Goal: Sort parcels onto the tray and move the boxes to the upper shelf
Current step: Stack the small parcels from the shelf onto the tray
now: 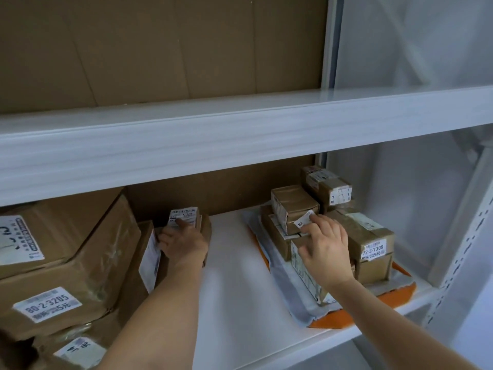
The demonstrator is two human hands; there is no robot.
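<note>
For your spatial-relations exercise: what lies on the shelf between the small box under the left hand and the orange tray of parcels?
Nothing: the head view shows bare white shelf between the small box and the orange tray.

Both bare arms outstretched; left hand fingers curled; right hand fingers spread, palm down

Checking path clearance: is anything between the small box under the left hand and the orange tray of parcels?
Nothing visible. The left hand rests on the small box; bare shelf lies between it and the tray.
</note>
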